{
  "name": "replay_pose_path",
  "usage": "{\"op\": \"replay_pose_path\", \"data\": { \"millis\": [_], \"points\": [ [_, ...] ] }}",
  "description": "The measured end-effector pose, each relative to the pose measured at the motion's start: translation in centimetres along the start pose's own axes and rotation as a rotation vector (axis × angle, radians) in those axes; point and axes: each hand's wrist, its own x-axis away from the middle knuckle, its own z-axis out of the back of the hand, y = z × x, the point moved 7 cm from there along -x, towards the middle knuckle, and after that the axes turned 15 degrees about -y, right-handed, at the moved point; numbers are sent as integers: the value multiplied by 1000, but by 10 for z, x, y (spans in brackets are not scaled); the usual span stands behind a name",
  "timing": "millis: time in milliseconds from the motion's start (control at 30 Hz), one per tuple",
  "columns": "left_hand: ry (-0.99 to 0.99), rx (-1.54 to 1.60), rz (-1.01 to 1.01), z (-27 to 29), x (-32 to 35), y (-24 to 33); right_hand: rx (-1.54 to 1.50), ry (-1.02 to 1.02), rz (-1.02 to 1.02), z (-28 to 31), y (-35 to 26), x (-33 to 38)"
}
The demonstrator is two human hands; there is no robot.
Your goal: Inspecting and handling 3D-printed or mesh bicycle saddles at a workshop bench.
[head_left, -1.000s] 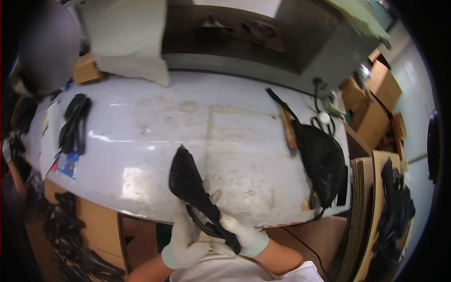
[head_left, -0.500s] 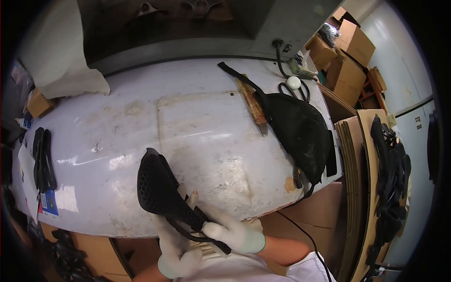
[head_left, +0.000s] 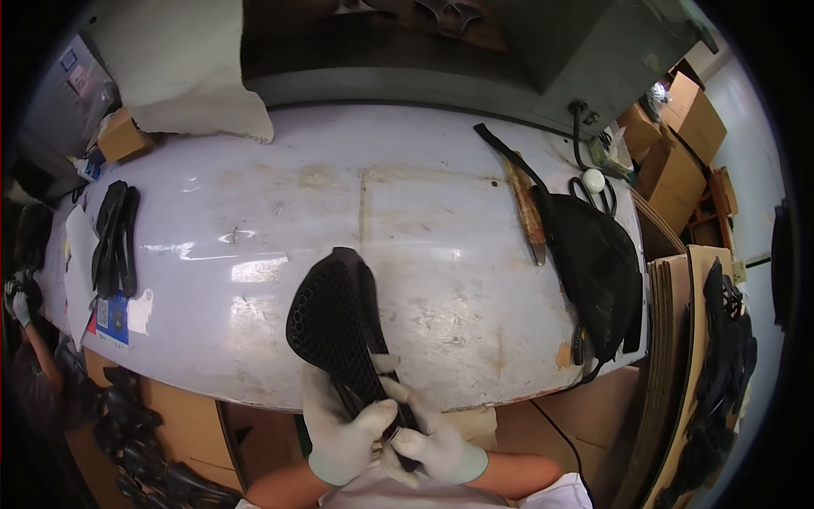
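A: What had changed in that last second?
B: Little. The black perforated saddle pad point(head_left: 337, 327) stayed over the table's point(head_left: 424, 212) near edge, raised slightly, its wide end up.
A: And the hands?
B: The gloved left hand point(head_left: 339, 428) and right hand point(head_left: 437, 445) both kept pinching its narrow end

A workshop: worn white workbench point(head_left: 441, 220), stacked cardboard boxes point(head_left: 678, 140), scissors point(head_left: 593, 193), black parts point(head_left: 593, 271).

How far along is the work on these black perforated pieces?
Possibly done: black pieces lie at the table's left end, but I cannot tell if they are finished. In hand: the left hand and right hand grip a black perforated piece. Possibly left: the black pile on the right.
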Motion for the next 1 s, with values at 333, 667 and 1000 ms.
{"op": "replay_pose_path", "data": {
  "millis": [333,667,1000],
  "points": [
    [-275,205,288,27,26,-7,1277,365,278,0,-68,45],
    [-424,378,461,22,36,-27,1023,-30,122,1,-118,19],
    [-848,5,378,30,39,-18,1128,-62,510,-22,-112,26]
  ]
}}
